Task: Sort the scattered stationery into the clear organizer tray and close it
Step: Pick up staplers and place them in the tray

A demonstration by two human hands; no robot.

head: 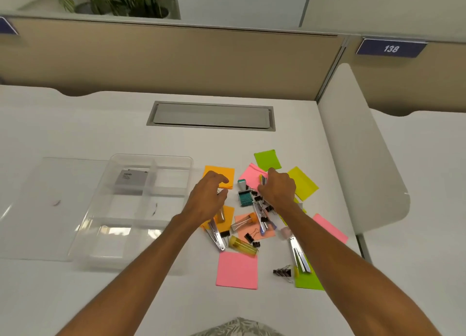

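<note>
hands over pile: left hand (210, 194) loose above orange notes (222, 175), right hand (277, 188) pinching something silvery, can't tell what. i risk snagging clips (282, 272), scattering them away from tray (131, 209).

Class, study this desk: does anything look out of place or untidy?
Yes. Sticky notes, binder clips and staplers lie jumbled right of the clear organizer tray, which holds only a small grey box. Its lid lies off, to the left.
</note>
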